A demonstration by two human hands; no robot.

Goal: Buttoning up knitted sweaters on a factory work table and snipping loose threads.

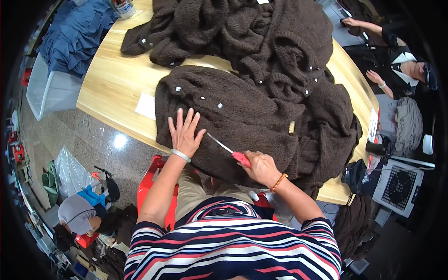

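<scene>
Brown knit garment (233, 122) on wood-grain table (109, 81): your left hand (185, 134) lies flat on it, fingers spread; your right (262, 167) grips a pink-handled, metal-shafted tool (241, 158).

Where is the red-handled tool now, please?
Near the head view's centre, the red-handled tool with a thin metal shaft is in the right hand, over the dark brown knitted garment.

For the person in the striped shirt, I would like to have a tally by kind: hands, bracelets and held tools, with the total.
Hands: 2 (left hand, right hand)
Bracelets: 2 (pale bracelet, orange bracelet)
Held tools: 1 (red-handled tool)
Total: 5
</scene>
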